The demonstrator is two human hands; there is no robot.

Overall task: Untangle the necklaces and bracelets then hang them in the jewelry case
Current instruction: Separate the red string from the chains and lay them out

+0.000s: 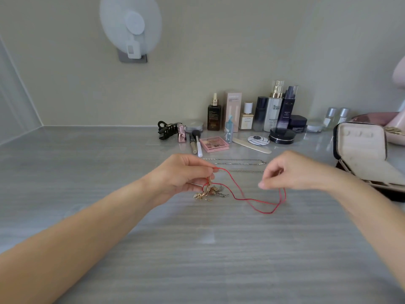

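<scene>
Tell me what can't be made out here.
Head view: how the red cord threads through the tangled chains, too small and partly behind the left hand.
Head view: the right hand's grip on the cord, hidden by its curled fingers.
Head view: the jewelry case base, cut off by the right edge.

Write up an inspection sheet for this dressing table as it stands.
Surface: grey wood-grain tabletop.
Job's things: red cord looped on the table, one end in a gold charm tangle; silver chains laid straight behind; jewelry case open at right.
Clutter: cosmetics bottles, hair claw, eyeshadow palette near the wall.
Hands: left hand pinches the cord at the tangle; right hand pinches its far loop.
Cables: nothing seen.
Surroundings: beige wall, white fan.
</scene>
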